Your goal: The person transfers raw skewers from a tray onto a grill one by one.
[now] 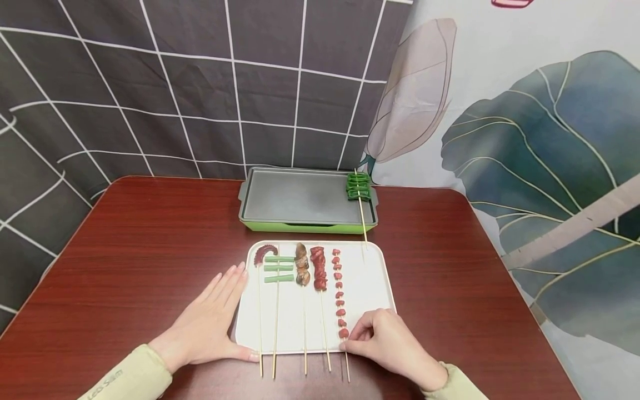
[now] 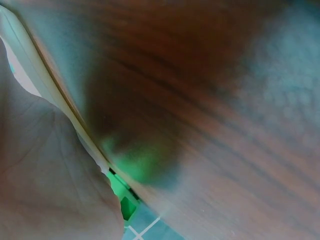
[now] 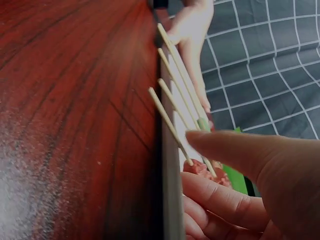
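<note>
Five skewers lie side by side on a white tray [image 1: 280, 336]. My left hand [image 1: 210, 316] rests spread along the tray's left edge, fingers straight, thumb touching the lower corner near the dark red tentacle skewer [image 1: 264, 253]. At the right, my right hand [image 1: 382, 339] curls its thumb and forefinger round the stick of a skewer of small red meat pieces [image 1: 340, 294]. A gap shows between those fingertips in the right wrist view. Between them lie a green bean skewer [image 1: 279, 268], a brownish folded-piece skewer [image 1: 302, 264] and a red meat skewer [image 1: 318, 269].
Behind the tray stands a green grill pan [image 1: 300, 194] with a grey plate. A green pepper skewer [image 1: 358, 187] lies on its right end, its stick reaching over the tray. The reddish wooden table [image 1: 150, 250] meets a tiled-pattern cloth [image 1: 190, 89].
</note>
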`<action>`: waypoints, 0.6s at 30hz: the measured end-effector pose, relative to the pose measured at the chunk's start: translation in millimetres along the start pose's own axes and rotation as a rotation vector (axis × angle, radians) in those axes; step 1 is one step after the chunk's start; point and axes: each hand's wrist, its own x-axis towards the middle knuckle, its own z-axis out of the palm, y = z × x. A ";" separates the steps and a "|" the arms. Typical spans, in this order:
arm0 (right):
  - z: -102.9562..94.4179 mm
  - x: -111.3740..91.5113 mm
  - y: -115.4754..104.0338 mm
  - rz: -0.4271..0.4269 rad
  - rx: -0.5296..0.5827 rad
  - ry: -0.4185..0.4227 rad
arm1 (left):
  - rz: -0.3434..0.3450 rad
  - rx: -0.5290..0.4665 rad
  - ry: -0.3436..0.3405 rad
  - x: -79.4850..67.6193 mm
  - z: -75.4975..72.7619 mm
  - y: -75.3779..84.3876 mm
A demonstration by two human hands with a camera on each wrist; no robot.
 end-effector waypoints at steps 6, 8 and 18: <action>-2.0 1.0 2.7 -0.016 -0.001 0.015 | 0.003 0.006 0.002 0.7 0.2 0.1; -4.3 1.3 4.1 -0.008 0.021 0.017 | 0.006 0.007 0.004 0.7 0.4 0.0; -10.9 1.4 10.9 0.058 0.089 -0.020 | 0.008 0.013 0.006 1.4 0.9 -0.6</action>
